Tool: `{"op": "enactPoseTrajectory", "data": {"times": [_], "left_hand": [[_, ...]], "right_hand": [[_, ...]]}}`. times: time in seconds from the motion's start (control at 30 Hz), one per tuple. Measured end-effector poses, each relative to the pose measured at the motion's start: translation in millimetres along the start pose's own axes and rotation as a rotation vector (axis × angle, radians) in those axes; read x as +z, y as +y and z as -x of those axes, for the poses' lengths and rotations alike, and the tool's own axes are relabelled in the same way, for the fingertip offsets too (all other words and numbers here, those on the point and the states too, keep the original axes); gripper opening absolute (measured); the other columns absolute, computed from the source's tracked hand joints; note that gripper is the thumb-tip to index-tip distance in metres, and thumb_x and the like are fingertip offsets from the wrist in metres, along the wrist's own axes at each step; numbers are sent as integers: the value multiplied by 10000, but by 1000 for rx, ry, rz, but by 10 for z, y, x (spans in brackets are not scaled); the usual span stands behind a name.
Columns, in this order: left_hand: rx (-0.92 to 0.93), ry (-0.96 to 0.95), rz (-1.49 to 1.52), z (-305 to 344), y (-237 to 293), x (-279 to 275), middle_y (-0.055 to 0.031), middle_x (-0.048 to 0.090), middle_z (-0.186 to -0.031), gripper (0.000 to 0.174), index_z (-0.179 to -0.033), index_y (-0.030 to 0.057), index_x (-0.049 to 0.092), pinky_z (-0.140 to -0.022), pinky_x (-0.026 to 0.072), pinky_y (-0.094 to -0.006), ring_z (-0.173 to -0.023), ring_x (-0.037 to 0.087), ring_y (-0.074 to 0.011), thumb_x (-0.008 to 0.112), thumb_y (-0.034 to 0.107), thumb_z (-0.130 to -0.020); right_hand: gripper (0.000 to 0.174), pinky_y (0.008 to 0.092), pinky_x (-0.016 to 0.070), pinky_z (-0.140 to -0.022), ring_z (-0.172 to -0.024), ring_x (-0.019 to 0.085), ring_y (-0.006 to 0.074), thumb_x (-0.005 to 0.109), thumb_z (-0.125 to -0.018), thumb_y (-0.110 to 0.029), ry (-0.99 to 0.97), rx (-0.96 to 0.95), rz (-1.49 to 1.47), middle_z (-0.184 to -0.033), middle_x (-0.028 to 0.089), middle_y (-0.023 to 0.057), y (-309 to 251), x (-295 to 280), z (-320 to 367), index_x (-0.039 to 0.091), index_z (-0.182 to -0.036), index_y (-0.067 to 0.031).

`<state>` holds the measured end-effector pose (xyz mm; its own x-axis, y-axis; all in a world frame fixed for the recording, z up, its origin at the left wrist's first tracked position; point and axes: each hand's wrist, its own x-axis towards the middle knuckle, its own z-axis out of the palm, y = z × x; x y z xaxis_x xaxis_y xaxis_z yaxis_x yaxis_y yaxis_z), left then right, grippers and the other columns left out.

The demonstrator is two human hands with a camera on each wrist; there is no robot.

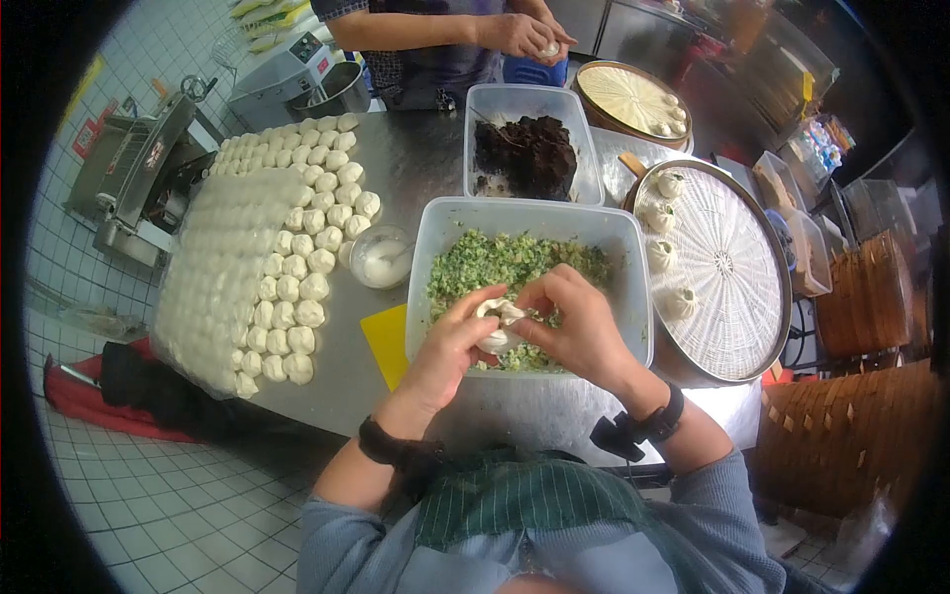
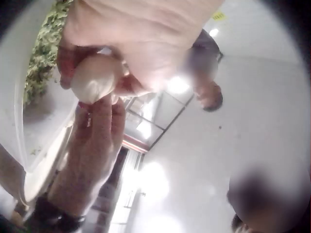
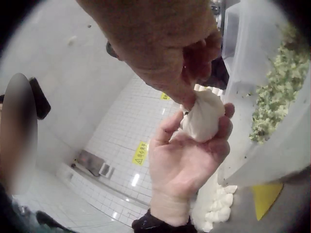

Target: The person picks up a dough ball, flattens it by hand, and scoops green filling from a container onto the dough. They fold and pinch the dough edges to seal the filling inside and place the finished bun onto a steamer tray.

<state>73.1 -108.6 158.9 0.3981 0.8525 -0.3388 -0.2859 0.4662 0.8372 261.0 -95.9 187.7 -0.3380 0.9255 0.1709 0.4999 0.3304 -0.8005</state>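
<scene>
A filled bun [image 1: 500,340] of white dough is held over a clear plastic tub [image 1: 634,287] of chopped green filling [image 1: 505,259]. My left hand [image 1: 435,354] cups the bun from below, its fingers curled round the side. The right hand [image 1: 586,332] pinches the dough at the top edge. Pleats run down the side of the bun [image 3: 206,119] in the right wrist view, where the right fingers grip its rim above the left palm [image 3: 180,162]. From the left wrist, the smooth round underside of the bun [image 2: 95,80] shows between both hands.
Rows of dough pieces [image 1: 287,315], partly under plastic sheeting [image 1: 203,267], cover the left. Nearby are a small bowl [image 1: 383,259], a yellow scraper [image 1: 386,342] and a tub of dark filling [image 1: 529,158]. Several buns sit on a round steamer [image 1: 732,267]. Another person [image 1: 426,40] works opposite.
</scene>
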Motion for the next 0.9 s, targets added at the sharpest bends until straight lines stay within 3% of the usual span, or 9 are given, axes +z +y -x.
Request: {"op": "enactPoseTrajectory", "data": {"times": [0.1,0.17,0.27,0.37,0.43,0.53,0.67,0.77,0.9], "left_hand": [[20,1,-241,-2,-17,12,-50,543,-1122,466,-1341,37,405,-735,480,-289,-936,546,-121,451,188,-902],[-6,-24,-373,-21,-13,7,-46,530,-1132,482,-1355,42,390,-726,485,-311,-913,548,-126,473,195,-905],[-112,-89,-449,-44,-75,-25,-51,524,-1153,465,-1342,40,390,-750,486,-316,-967,547,-136,468,182,-907],[235,-207,-532,-80,-78,-96,-59,542,-1159,452,-1339,33,395,-754,507,-311,-994,562,-142,462,160,-910],[-93,-65,-112,20,130,-6,-57,571,-1147,427,-1333,42,422,-737,515,-293,-984,580,-132,380,273,-976],[-107,-90,101,-26,44,-122,-47,608,-1079,585,-1298,52,486,-710,507,-272,-944,590,-109,246,494,-999],[-47,-125,-209,-92,-57,-189,-44,627,-984,776,-1148,56,592,-691,489,-256,-906,589,-89,133,648,-946],[-222,4,-465,-82,2,-129,-64,619,-872,849,-1026,46,652,-715,485,-254,-885,579,-108,121,699,-911],[-23,-47,-466,-186,-58,-151,-66,620,-868,860,-950,26,643,-695,475,-236,-852,588,-119,122,709,-904]], "right_hand": [[204,337,497,-676,-774,606,256,716,-738,-75,54,-2,-26,-829,574,87,-20,26,-15,657,-934,-69],[213,346,497,-680,-778,604,274,703,-734,-61,-36,-310,160,-851,576,98,60,27,-22,658,-942,-73],[207,354,497,-687,-784,609,278,698,-740,-64,-40,-182,23,-867,580,98,-12,46,12,659,-943,-71],[212,360,497,-689,-794,612,285,698,-738,-57,-39,-102,-52,-874,577,102,-34,100,-6,657,-946,-69],[222,359,498,-692,-802,613,284,699,-736,-56,-62,-139,-16,-882,574,104,18,60,-9,657,-953,-69],[233,357,498,-699,-814,613,281,697,-733,-55,-80,-119,-5,-895,570,106,-25,8,1,657,-962,-66],[241,362,495,-700,-811,608,284,698,-729,-64,-72,-165,-18,-894,569,106,-75,81,4,655,-966,-59],[245,368,490,-689,-801,602,285,697,-726,-58,-157,-353,106,-892,566,103,-32,65,4,649,-966,-63],[223,375,486,-687,-798,597,284,694,-722,-59,-117,-282,27,-870,572,100,-122,58,25,642,-939,-63]]}}
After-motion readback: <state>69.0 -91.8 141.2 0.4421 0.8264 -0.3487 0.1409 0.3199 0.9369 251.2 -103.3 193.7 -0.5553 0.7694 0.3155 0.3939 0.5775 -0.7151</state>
